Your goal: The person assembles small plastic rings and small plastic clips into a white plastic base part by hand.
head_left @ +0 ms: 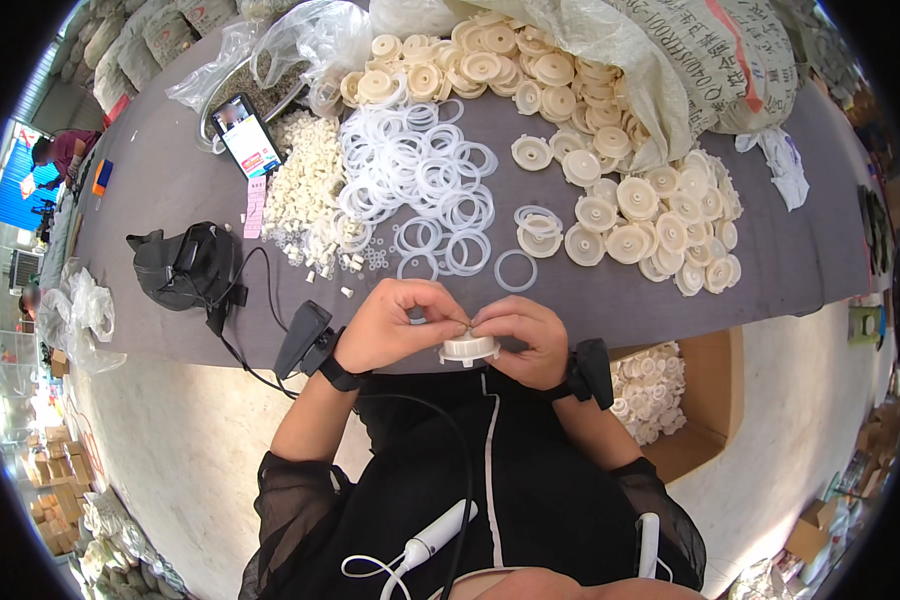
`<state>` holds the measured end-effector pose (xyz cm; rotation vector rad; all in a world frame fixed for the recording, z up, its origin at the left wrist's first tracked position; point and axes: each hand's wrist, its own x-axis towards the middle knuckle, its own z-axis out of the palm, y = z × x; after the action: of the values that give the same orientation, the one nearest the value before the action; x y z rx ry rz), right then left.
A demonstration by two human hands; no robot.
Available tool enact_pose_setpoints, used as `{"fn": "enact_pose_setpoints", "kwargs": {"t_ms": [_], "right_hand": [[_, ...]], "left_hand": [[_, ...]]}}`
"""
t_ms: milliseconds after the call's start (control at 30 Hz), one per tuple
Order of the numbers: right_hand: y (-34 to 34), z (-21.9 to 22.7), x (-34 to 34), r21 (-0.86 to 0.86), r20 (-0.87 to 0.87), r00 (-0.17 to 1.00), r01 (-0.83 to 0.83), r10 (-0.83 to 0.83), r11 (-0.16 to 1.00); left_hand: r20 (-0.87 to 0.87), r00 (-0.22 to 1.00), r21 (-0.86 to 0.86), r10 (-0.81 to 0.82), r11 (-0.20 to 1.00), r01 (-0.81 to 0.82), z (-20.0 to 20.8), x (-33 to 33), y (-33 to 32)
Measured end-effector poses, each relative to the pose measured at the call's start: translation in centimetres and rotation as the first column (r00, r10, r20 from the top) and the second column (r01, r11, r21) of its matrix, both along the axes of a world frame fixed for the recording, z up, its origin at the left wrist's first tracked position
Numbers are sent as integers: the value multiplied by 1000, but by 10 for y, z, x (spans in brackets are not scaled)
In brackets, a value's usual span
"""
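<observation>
In front of my body, at the table's near edge, a round cream plastic cap (467, 348) with small tabs round its lower rim is between my two hands. My left hand (395, 322) is closed, its thumb and forefinger pinched at the top of the cap. My right hand (528, 338) is closed on the cap from the other side, its fingertips meeting the left ones over the centre. Whatever small piece may sit between the fingertips is too hidden to name. Beyond my hands lie translucent rings (455, 205) and small cream plastic pieces (305, 170).
Round cream discs (660, 220) lie piled at the right and back, beside a woven sack (715, 60). A phone (245, 138) and a black pouch (185, 265) with a cable are at left. Below the table's right side stands a cardboard box (715, 400) of cream parts.
</observation>
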<state>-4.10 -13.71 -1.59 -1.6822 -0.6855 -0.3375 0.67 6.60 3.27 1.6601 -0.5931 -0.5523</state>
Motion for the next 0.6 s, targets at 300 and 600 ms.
{"fn": "enact_pose_setpoints", "kwargs": {"t_ms": [300,600], "right_hand": [[-3,4,3,-4,0,1000,0,0,1000],[1,7,-4,-34,80,995,56,-53,998]], "left_hand": [[41,999,-9,19,1000,-19,11,-18,-6],[381,922,111,74,986,-125,7,-25,-2]]}}
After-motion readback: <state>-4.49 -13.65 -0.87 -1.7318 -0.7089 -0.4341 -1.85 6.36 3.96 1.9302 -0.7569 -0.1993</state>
